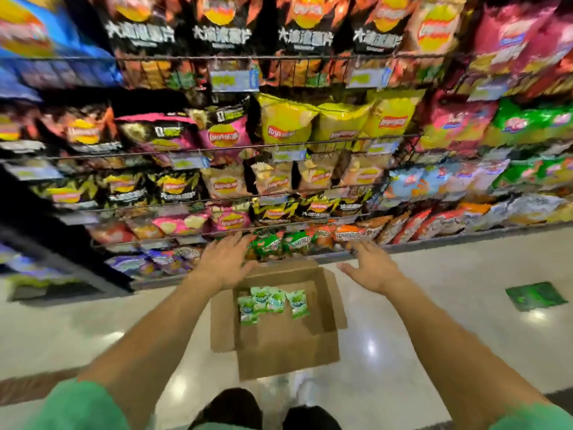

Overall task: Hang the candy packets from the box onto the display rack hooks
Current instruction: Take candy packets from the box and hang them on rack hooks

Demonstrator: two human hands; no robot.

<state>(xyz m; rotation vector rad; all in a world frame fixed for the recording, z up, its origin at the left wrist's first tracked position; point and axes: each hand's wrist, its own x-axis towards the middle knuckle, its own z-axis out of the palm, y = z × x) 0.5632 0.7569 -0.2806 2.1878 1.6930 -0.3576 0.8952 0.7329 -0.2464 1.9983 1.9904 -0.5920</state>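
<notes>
Both hands reach forward over the box, empty. Left hand: fingers straight and spread, palm down, holding nothing; it hovers above the far-left corner of the cardboard box. Right hand: also spread flat, thumb out to the left, nothing in it; it sits above and just right of the box's far-right corner. Neither touches the box as far as the view shows.

Box stands open on the shiny floor, flaps out, just in front of the lowest shelf of the snack display. Inside, toward the far side, lies a small cluster of green-and-white candy packets, some overlapping, one lying slightly apart to the right.

Handling judgement: packets look small, light, soft-sided, with glossy film likely to be slippery. They should flex and crinkle rather than hold shape; contents probably not fragile. Best hold is a pinch at the top sealed edge, where a hang hole would normally be, though no hole is visible at this blur. Gripping the top strip keeps it flat and stiff enough to thread onto a hook. Overlapped packets may come up together, so separating one first seems wise.

Hooks for these packets cannot be made out; the shelves in view show wire rails fronting chip bags.
</notes>
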